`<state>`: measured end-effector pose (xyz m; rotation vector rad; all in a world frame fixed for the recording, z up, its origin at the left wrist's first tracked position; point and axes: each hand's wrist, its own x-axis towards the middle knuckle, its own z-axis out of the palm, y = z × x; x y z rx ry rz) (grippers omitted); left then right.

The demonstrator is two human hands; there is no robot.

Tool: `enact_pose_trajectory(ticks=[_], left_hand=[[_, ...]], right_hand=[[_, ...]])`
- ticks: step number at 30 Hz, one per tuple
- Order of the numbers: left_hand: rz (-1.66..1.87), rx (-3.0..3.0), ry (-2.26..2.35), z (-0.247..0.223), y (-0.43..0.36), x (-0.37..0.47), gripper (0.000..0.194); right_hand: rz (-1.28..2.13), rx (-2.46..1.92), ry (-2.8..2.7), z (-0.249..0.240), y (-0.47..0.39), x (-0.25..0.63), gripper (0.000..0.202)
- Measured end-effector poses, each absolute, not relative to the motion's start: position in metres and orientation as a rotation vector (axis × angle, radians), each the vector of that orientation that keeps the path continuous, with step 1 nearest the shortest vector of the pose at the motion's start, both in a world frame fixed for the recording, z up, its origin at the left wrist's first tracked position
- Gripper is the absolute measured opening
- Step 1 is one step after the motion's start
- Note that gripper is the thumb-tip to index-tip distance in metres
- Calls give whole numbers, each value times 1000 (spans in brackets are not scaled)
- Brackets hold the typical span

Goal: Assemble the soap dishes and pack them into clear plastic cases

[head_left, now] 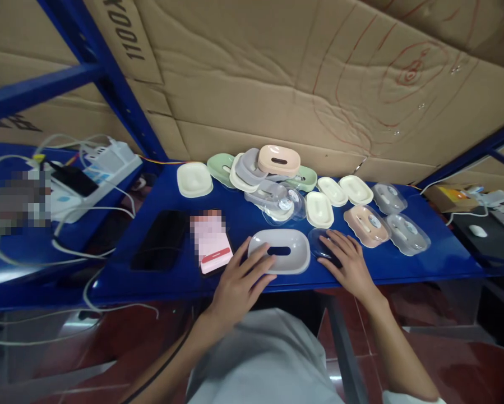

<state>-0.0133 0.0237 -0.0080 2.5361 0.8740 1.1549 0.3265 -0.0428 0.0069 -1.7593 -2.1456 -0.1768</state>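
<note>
Fingers (258, 264) of my left hand (238, 285) spread over the near left side of a pale oval dish (299, 252) on a blue table (411, 272); whether they pinch its wall, I cannot tell. My right hand (352, 264) lays slightly parted fingers on a clear cover (317, 238) just right of the dish, its grip unclear. Left of the dish glows a phone (213, 241). Behind, a peach dish (287, 154) tops a heap before a cardboard wall (252, 73).

Cardboard wall (243, 73), red floor (466, 365)
</note>
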Motion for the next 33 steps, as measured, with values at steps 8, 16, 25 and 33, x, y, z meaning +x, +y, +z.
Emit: enact_pose_trajectory(ticks=[8, 16, 25, 33], left_hand=[[1300, 2411, 860, -5, 24, -16, 41], [1432, 2331, 771, -7, 23, -23, 44], [1353, 2398, 855, -3, 22, -20, 42], [1044, 2686, 1123, -6, 20, -6, 26]], right_hand=[[-277, -1552, -2190, 80, 76, 304, 44], [-301, -1630, -2219, 94, 204, 286, 33], [-422, -1569, -1737, 67, 12, 312, 28], [-434, -1693, -1657, 25, -52, 331, 30]])
